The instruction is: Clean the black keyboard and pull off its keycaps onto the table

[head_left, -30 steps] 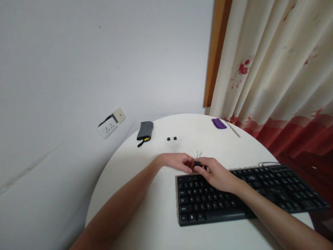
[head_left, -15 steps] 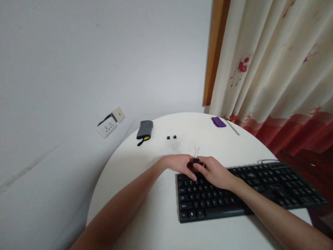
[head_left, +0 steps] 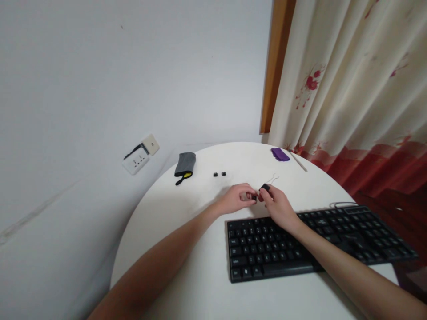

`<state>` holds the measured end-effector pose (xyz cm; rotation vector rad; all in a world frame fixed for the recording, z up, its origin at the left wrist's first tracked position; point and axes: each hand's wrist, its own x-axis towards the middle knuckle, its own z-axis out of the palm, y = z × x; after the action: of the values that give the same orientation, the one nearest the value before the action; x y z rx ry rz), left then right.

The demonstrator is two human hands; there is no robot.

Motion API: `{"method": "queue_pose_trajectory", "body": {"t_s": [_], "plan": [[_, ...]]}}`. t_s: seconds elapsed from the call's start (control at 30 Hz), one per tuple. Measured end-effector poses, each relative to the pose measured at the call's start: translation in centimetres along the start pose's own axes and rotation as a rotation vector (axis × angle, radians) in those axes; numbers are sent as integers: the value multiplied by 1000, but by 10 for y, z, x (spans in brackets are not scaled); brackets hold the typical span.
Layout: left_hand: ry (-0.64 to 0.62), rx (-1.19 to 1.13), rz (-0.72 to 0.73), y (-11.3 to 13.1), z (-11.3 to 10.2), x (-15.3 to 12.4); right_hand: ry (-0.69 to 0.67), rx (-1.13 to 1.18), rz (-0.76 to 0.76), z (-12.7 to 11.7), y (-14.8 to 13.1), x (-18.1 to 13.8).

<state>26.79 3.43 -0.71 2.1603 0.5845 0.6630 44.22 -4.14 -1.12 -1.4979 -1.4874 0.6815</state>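
Both hands meet just beyond the far left corner of a black keyboard [head_left: 316, 242] on a round white table [head_left: 200, 275]. My right hand [head_left: 278, 205] pinches a black binder clip [head_left: 265, 187], whose wire handles point up and to the right. My left hand [head_left: 236, 199] is closed in a pinch on a small dark piece, touching the clip's left side; I cannot make out what the piece is. Two small black keycaps [head_left: 219, 174] lie on the table farther back, apart from both hands.
A grey pouch with a yellow and black strap [head_left: 184, 166] lies at the table's far left edge. A purple cloth [head_left: 280, 154] and a thin stick [head_left: 298, 162] lie at the far right. A wall socket [head_left: 135, 162] and a curtain [head_left: 350, 89] stand behind.
Both hands have lifted off the keyboard's top left corner and moved away from me over the bare table. The clip has tilted, its handles now pointing right.
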Motion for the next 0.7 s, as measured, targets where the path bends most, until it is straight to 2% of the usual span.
{"method": "queue_pose_trajectory", "body": {"t_s": [0.07,0.17,0.23,0.4,0.53,0.6,0.7], "plan": [[86,40,56,-3,5,1,23,54,21,-1,3,3],[147,151,121,-5,8,2,32,85,45,-2,8,6],[135,257,189,-3,6,1,24,71,38,-2,11,6],[12,473,352,4,1,0,-2,53,-33,-4,12,7],[48,562,374,7,0,-1,14,63,-66,-6,12,7],[72,575,400,8,0,-2,10,97,-46,-6,12,8],[26,599,463,10,0,-3,-12,190,37,-5,13,9]]}}
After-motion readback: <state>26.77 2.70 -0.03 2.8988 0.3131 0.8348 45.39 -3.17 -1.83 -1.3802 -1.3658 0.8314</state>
